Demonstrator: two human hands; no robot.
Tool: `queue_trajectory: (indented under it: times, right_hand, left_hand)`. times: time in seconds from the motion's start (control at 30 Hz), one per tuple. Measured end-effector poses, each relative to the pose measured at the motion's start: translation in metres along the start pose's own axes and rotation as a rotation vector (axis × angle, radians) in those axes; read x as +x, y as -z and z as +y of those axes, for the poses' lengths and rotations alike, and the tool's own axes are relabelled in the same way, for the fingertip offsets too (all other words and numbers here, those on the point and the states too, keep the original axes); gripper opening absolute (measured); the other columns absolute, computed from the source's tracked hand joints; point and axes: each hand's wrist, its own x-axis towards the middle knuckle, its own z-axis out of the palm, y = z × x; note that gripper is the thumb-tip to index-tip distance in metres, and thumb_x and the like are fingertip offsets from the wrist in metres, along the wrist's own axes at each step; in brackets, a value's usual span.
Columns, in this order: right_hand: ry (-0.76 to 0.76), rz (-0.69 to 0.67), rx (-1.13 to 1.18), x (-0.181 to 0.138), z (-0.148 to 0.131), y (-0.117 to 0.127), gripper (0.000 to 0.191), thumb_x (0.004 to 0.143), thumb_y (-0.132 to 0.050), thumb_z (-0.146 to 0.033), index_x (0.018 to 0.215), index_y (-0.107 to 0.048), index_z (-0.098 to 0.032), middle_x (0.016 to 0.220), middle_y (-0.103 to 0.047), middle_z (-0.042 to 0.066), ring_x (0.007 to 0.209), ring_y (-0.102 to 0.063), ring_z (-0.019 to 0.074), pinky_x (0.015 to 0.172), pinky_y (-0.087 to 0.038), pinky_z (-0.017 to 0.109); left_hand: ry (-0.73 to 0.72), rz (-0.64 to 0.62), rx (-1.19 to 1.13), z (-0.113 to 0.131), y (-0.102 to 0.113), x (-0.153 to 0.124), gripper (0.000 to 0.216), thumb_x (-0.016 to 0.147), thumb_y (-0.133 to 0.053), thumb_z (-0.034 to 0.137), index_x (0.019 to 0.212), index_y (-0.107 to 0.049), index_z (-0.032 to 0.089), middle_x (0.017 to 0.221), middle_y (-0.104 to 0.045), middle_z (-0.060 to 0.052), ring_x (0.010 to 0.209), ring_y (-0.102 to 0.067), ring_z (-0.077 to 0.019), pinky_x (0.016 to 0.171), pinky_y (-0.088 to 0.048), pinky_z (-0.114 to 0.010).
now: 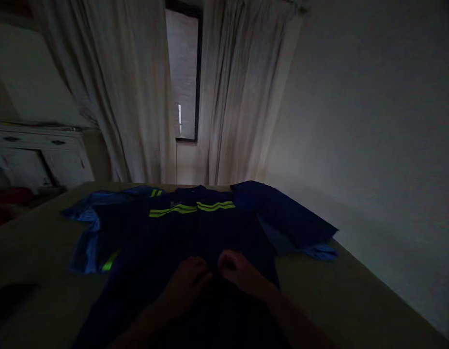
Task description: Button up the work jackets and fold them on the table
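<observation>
A dark navy work shirt with yellow-green reflective stripes lies spread out front side up, its collar at the far end. My left hand is over the middle of the shirt front with curled fingers closed on the cloth. Close beside it on the right, my right hand has thumb and fingers bent together at the shirt's front. Deep shadow hides the fingertips and the fold of cloth between them. The right sleeve reaches out toward the wall.
Beneath the shirt is a dull olive-brown surface. Lighter blue cloth sticks out at the left. A dark object lies at the left edge. Pale curtains flank a window, a white cabinet stands at back left, and a wall rises on the right.
</observation>
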Motion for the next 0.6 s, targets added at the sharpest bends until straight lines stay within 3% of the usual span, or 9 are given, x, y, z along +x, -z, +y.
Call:
queue_trajectory:
  times: [0.17, 0.33, 0.6]
  right_hand:
    - [-0.012, 0.015, 0.049, -0.001, -0.005, -0.01, 0.013, 0.072, -0.062, -0.015, 0.084, -0.065, -0.019, 0.08, -0.066, -0.001, 0.076, -0.06, 0.0154, 0.07, -0.042, 0.025]
    - [-0.029, 0.039, 0.062, -0.002, -0.005, -0.02, 0.019, 0.071, -0.06, -0.012, 0.087, -0.064, -0.02, 0.078, -0.064, -0.003, 0.073, -0.058, 0.0142, 0.066, -0.04, 0.024]
    - [-0.013, 0.157, 0.029, -0.003, -0.011, -0.025, 0.017, 0.069, -0.058, -0.011, 0.083, -0.061, -0.02, 0.069, -0.054, -0.005, 0.065, -0.05, 0.0122, 0.059, -0.034, 0.024]
  left_hand:
    - [0.08, 0.052, -0.078, 0.003, -0.005, 0.002, 0.031, 0.1, -0.05, 0.042, 0.092, -0.073, 0.023, 0.102, -0.074, -0.004, 0.097, -0.065, -0.0211, 0.09, -0.044, -0.033]
    - [0.179, 0.015, -0.212, 0.008, 0.0, 0.005, 0.032, 0.094, -0.054, 0.044, 0.084, -0.072, 0.02, 0.087, -0.073, -0.002, 0.084, -0.066, -0.0196, 0.076, -0.045, -0.03]
    - [0.231, -0.039, -0.326, 0.008, 0.007, 0.007, 0.036, 0.09, -0.056, 0.05, 0.086, -0.074, 0.019, 0.088, -0.073, -0.002, 0.086, -0.066, -0.0204, 0.076, -0.045, -0.028]
